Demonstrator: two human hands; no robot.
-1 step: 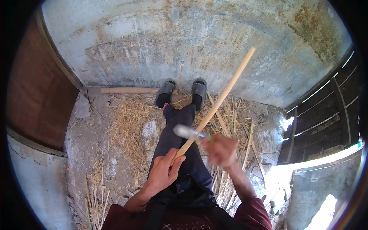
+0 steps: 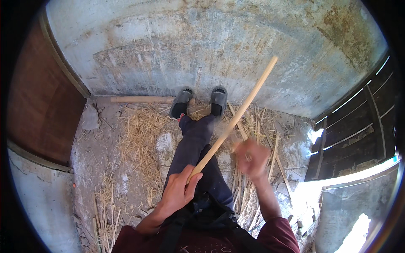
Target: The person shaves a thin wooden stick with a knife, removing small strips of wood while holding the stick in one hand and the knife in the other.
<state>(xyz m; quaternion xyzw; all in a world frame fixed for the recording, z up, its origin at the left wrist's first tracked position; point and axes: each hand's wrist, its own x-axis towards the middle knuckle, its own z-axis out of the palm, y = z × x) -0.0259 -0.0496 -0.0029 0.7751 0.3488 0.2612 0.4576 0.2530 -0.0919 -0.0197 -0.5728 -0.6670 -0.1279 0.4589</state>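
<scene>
A long, pale, peeled wooden stick (image 2: 240, 114) slants across my lap, its far end pointing up and to the right. My left hand (image 2: 180, 189) is closed around its near end, thumb along the side. Beside the middle of the stick, on its right, my right hand (image 2: 253, 159) is in a closed fist and blurred by motion. The knife in this fist is smeared almost out of sight here; its pale blade shows plainly only in the earlier picture.
Straw and shavings (image 2: 141, 130) litter the floor. Several thin wooden strips (image 2: 275, 158) lie at the right. A thick round pole (image 2: 141, 100) rests along the far wall (image 2: 202, 50), near my sandals (image 2: 218, 98). Brown panel (image 2: 46, 92) stands left, dark slatted boards (image 2: 350, 135) right.
My right hand has moved slightly up and right, and the knife blade no longer crosses the stick. The stick's far end has dipped a little. My left hand keeps its grip.
</scene>
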